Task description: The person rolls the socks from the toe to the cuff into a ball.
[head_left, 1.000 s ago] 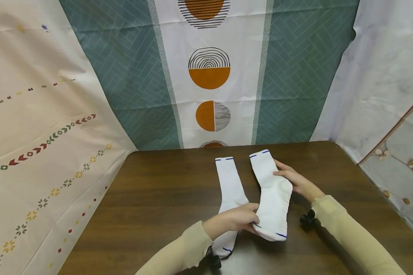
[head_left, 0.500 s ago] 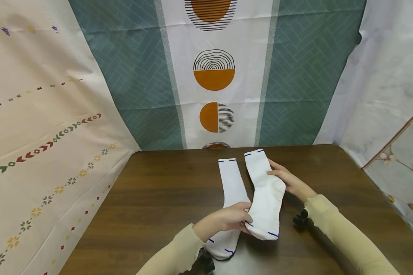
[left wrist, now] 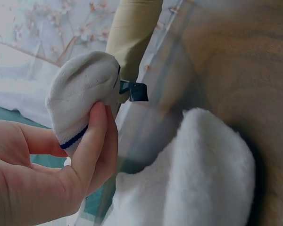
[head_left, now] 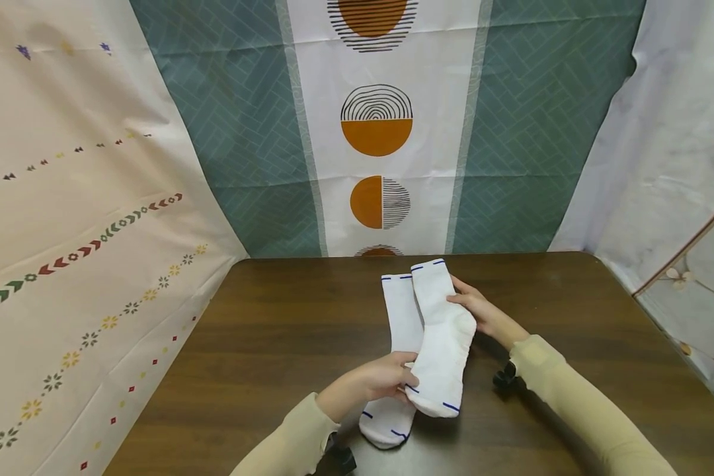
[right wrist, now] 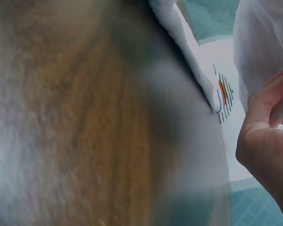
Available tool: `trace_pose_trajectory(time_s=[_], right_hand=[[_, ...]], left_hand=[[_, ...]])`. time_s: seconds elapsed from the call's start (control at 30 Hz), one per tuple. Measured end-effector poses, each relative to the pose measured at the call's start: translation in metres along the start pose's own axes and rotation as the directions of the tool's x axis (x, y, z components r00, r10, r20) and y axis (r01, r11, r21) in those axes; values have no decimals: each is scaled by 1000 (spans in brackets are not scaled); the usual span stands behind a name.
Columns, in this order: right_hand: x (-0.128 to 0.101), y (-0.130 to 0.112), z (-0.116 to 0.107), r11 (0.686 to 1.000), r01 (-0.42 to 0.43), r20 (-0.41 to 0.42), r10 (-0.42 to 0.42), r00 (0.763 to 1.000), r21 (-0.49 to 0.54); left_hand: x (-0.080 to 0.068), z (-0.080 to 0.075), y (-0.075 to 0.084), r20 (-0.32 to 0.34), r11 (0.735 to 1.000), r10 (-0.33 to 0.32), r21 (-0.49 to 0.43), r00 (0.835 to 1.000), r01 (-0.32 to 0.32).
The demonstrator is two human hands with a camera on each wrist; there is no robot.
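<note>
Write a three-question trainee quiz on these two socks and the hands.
1. True or false: the lifted sock is held by both hands.
2. Which hand pinches its toe end: A the left hand, B the right hand?
3. Fill in: the other sock lies flat on the wooden ____.

Key: 1 true; 2 A; 3 table.
</note>
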State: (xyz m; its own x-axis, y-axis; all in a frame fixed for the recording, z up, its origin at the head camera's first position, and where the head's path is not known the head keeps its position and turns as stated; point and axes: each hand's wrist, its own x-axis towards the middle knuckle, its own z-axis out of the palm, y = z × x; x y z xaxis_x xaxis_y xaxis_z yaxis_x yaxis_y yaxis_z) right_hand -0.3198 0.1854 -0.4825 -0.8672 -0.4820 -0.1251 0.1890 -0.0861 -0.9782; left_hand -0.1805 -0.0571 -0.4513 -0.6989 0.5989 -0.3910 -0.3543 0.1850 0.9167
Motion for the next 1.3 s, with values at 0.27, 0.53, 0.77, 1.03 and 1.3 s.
trace_pose_trajectory(time_s=[0.27, 0.53, 0.77, 1.03, 1.3], right_hand=[[8, 4, 12, 1000, 6, 35, -5, 999, -5], [15, 12, 19, 1000, -1, 78, 1, 997, 10], [21, 16, 27, 1000, -8, 94, 8, 996, 1], [28, 20, 36, 998, -34, 77, 38, 996, -55], [34, 14, 45, 960, -86, -15, 85, 996, -267]], left_hand=[[-8, -11, -9, 29, 1000, 3, 4, 1000, -3], [-18, -16, -12, 17, 1000, -7, 7, 1000, 6], [-26, -21, -16, 15, 1000, -16, 9, 1000, 15], [-31, -28, -25, 6, 999, -30, -15, 1000, 30], [-35, -37, -33, -66, 998, -61, 27, 996, 62]])
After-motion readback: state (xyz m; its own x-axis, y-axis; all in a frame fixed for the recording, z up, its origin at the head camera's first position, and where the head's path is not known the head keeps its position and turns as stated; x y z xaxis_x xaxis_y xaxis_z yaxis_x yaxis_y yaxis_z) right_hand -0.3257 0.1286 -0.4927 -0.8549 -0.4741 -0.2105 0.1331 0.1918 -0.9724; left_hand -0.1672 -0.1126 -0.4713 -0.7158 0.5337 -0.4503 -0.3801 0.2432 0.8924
